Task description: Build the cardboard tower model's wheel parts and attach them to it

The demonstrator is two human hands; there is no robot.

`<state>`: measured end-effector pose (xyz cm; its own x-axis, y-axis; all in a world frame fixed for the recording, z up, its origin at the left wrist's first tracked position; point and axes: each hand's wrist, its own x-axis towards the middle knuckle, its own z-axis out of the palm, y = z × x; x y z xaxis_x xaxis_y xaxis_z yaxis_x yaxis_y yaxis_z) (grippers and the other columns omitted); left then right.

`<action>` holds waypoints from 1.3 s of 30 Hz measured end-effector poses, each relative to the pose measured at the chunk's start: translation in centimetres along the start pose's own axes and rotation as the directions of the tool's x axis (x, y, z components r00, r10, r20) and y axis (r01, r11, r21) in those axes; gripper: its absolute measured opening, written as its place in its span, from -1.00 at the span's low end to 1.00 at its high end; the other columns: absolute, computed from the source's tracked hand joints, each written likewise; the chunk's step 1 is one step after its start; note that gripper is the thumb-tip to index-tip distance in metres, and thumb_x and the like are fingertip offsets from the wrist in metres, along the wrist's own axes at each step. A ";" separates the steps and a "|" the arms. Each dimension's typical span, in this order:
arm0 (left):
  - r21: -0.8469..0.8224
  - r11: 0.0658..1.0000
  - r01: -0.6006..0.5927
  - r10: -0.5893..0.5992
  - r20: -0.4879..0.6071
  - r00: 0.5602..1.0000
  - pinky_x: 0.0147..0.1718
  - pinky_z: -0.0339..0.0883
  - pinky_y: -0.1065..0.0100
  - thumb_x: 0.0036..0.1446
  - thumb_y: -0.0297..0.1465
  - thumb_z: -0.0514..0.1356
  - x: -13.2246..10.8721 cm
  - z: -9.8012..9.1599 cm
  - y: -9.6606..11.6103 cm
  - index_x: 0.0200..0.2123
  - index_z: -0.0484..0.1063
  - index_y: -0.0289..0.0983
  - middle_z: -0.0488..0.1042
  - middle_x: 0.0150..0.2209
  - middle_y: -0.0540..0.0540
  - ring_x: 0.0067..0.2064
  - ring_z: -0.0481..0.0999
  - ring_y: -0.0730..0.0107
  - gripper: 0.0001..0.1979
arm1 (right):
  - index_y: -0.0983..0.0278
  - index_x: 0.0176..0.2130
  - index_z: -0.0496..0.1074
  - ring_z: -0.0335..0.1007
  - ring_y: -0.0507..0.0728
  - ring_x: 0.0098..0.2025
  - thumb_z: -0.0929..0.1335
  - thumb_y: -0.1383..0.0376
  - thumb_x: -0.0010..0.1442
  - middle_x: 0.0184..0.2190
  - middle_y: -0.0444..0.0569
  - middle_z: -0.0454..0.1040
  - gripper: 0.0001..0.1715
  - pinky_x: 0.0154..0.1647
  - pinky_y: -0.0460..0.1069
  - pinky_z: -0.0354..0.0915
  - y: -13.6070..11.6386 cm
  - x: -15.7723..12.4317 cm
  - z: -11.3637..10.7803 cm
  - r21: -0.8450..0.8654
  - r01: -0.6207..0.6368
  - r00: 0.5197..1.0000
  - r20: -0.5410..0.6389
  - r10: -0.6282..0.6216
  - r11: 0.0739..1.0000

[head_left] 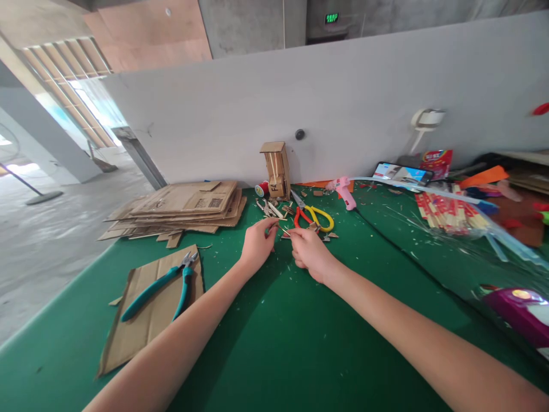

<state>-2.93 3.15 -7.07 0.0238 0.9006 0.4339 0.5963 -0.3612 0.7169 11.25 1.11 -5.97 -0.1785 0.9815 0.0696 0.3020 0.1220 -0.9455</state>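
Both hands meet over the middle of the green table. My left hand is closed in a pinch at one end of a thin stick. The stick's other end sits in the pinched fingers of my right hand. It is too small to tell what it is made of. Just beyond my fingers lie scissors with yellow and red handles, grey pliers and small cardboard scraps. Behind these a small cardboard structure stands upright, with a red thread spool beside it.
Flat cardboard is stacked at the left. Nearer, teal-handled cutting pliers lie on a cardboard sheet. A pink glue gun trails a black cord to the right. A phone, bundled sticks and a purple device are at the right.
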 end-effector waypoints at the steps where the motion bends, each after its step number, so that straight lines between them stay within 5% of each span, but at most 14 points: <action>1: 0.001 1.000 0.003 -0.003 -0.004 1.000 -0.64 0.25 0.53 0.12 -0.44 0.07 0.0 0.0 0.0 -0.16 0.45 -0.26 0.51 -0.26 -0.05 -0.67 0.34 0.62 -0.76 | 0.38 -0.13 0.32 0.19 0.03 -0.65 0.05 0.37 0.23 -0.65 -0.15 0.27 -0.63 -0.61 -0.08 0.17 -0.1 0.0 0.1 -0.032 -0.010 1.000 0.012 0.011 0.999; 3: -0.002 1.000 0.014 -0.014 -0.006 1.000 -0.66 0.25 0.54 0.12 -0.44 0.06 -0.2 0.1 0.0 -0.17 0.44 -0.26 0.50 -0.25 -0.07 -0.66 0.35 0.61 -0.76 | 0.38 -0.13 0.31 0.09 0.01 -0.71 0.00 0.38 0.24 -0.70 -0.21 0.18 -0.59 -0.67 -0.09 0.11 -0.2 -0.1 0.1 -0.168 0.020 1.000 0.023 -0.016 0.986; 8: -0.038 0.998 0.056 -0.056 0.011 0.998 -0.73 0.22 0.53 0.12 -0.41 0.05 -0.3 0.3 0.4 -0.18 0.43 -0.27 0.48 -0.30 -0.07 -0.69 0.34 0.59 -0.77 | 0.37 -0.10 0.37 0.39 0.15 -0.41 0.17 0.46 0.15 -0.49 0.08 0.43 -0.65 -0.34 0.01 0.25 -0.3 -0.7 -1.1 -0.462 0.211 0.977 0.094 -0.189 0.861; 13: -0.078 0.991 0.109 -0.109 0.000 0.994 -0.72 0.22 0.53 0.10 -0.43 0.06 -0.4 0.6 1.0 -0.22 0.41 -0.27 0.47 -0.36 -0.04 -0.69 0.33 0.59 -0.81 | 0.45 0.00 0.32 0.42 0.28 -0.28 0.19 0.56 0.05 -0.38 0.24 0.48 -0.51 -0.25 0.10 0.21 -0.3 -1.2 -1.4 -0.569 0.272 0.962 0.139 -0.236 0.776; 17: -0.103 0.983 0.154 -0.158 -0.033 0.987 -0.70 0.25 0.51 0.12 -0.45 0.03 -0.6 0.9 1.3 -0.21 0.36 -0.27 0.44 -0.39 -0.02 -0.70 0.32 0.59 -0.81 | 0.37 -0.19 0.36 0.38 0.17 -0.40 0.16 0.43 0.18 -0.48 0.11 0.43 -0.74 -0.36 0.00 0.18 -0.5 -1.0 -0.4 -0.488 0.228 0.971 0.052 -0.233 0.842; 22: -0.019 0.996 0.085 -0.086 -0.090 0.992 -0.61 0.27 0.50 0.12 -0.47 0.01 -0.7 1.1 1.1 -0.22 0.36 -0.23 0.41 -0.38 -0.02 -0.58 0.37 0.52 -0.81 | 0.27 -0.34 0.28 0.12 0.01 -0.64 0.07 0.34 0.25 -0.67 -0.20 0.15 -0.72 -0.58 -0.10 0.11 -0.8 -0.4 0.4 -0.216 0.102 0.990 -0.074 -0.121 0.971; 25: 0.067 0.997 0.025 -0.017 -0.115 0.993 -0.50 0.31 0.48 0.12 -0.50 -0.01 -0.8 1.0 1.2 -0.24 0.38 -0.23 0.40 -0.33 -0.05 -0.45 0.41 0.46 -0.79 | 0.25 -0.36 0.22 -0.16 -0.03 -0.75 0.02 0.34 0.25 -0.74 -0.36 -0.15 -0.70 -0.72 -0.14 0.00 -1.2 -0.3 0.5 -0.092 0.017 0.999 -0.044 -0.021 0.996; 28: 0.113 0.994 0.003 0.010 -0.118 0.993 -0.47 0.32 0.46 0.12 -0.52 -0.02 -1.0 0.7 1.4 -0.23 0.39 -0.23 0.38 -0.31 -0.07 -0.41 0.41 0.43 -0.77 | 0.25 -0.41 0.20 -0.22 -0.04 -0.76 0.03 0.36 0.24 -0.75 -0.38 -0.22 -0.70 -0.74 -0.15 0.00 -1.5 -0.3 0.4 -0.085 0.002 1.000 0.010 -0.001 0.996; 31: 0.090 0.996 0.021 -0.012 -0.098 0.995 -0.51 0.30 0.48 0.12 -0.50 -0.01 -1.1 0.6 1.4 -0.25 0.39 -0.24 0.39 -0.33 -0.06 -0.46 0.40 0.45 -0.79 | 0.27 -0.38 0.26 -0.09 -0.03 -0.74 0.02 0.35 0.26 -0.75 -0.34 -0.10 -0.66 -0.68 -0.13 0.05 -1.5 -0.2 -0.2 -0.194 0.051 0.999 0.027 -0.047 0.980; 35: -0.042 0.996 0.083 -0.085 -0.046 0.995 -0.67 0.23 0.51 0.13 -0.43 0.02 -1.0 0.7 1.4 -0.22 0.38 -0.24 0.42 -0.34 -0.05 -0.60 0.34 0.53 -0.81 | 0.32 -0.31 0.34 0.34 0.10 -0.46 0.14 0.31 0.26 -0.54 -0.01 0.37 -0.75 -0.42 -0.04 0.19 -1.0 -0.2 -1.6 -0.448 0.192 0.981 0.065 -0.182 0.873; 39: -0.056 0.994 0.090 -0.093 -0.055 0.994 -0.69 0.21 0.51 0.13 -0.42 0.03 -0.8 1.0 1.7 -0.18 0.40 -0.24 0.46 -0.32 -0.06 -0.63 0.32 0.55 -0.79 | 0.39 -0.23 0.37 0.41 0.30 -0.24 0.17 0.38 0.22 -0.40 0.24 0.46 -0.77 -0.27 0.08 0.19 -0.5 -0.5 -2.2 -0.612 0.228 0.970 0.080 -0.228 0.757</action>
<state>-1.13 2.10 -6.78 -0.0760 0.9159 0.3942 0.5500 -0.2913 0.7827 13.24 0.84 -4.83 -0.3170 0.9127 0.2577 0.7610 0.4070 -0.5052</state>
